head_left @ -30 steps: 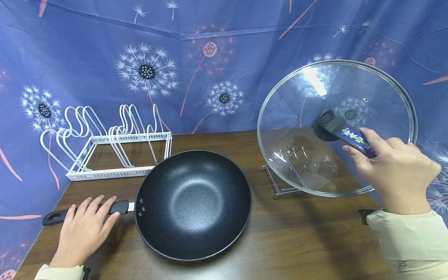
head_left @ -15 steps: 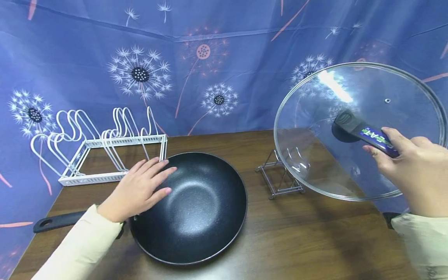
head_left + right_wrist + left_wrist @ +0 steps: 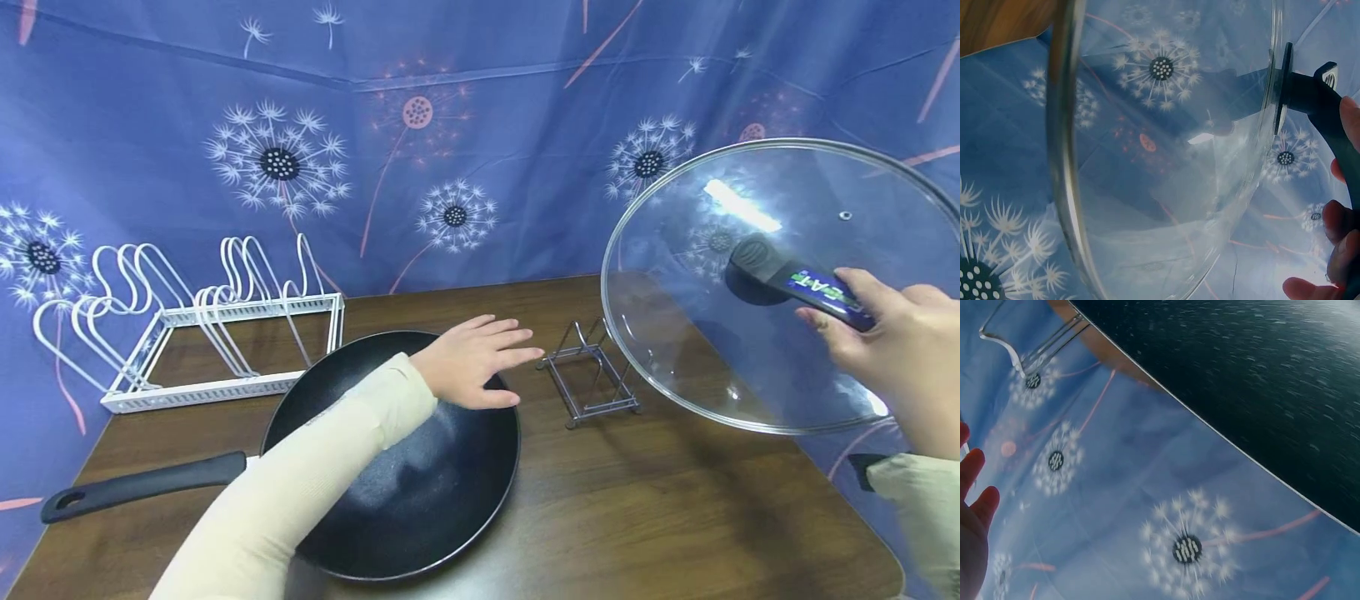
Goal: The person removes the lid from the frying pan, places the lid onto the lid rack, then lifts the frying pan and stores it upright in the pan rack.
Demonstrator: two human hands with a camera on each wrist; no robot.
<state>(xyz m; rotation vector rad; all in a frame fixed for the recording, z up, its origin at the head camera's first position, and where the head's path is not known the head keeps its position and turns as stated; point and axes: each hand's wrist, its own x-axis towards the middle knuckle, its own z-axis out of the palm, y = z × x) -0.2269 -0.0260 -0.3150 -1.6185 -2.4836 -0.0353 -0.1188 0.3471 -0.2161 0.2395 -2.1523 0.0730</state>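
A blue cloth (image 3: pixel 525 108) printed with dandelions hangs behind a brown wooden table (image 3: pixel 675 508). In the head view, with the pan as the dial's centre, the glass lid (image 3: pixel 780 342) is held up at two o'clock, tilted, its far rim running out of frame. It overlaps the table's right edge. The black pan (image 3: pixel 450 500) sits on the table, its handle (image 3: pixel 142 487) pointing to nine o'clock. A small wire rack (image 3: pixel 588 408) stands at two o'clock, nearer than the lid; a white rack (image 3: pixel 202 383) stands at ten. Wood stretches from the pan's three o'clock rim to the table's right edge.

The right hand (image 3: pixel 918 342) has fingers and thumb wrapped round the lid's grip (image 3: pixel 825 296). The left hand (image 3: pixel 480 367), fingers spread, reaches over the pan's one o'clock rim, near the wire rack; whether it touches the pan I cannot tell.
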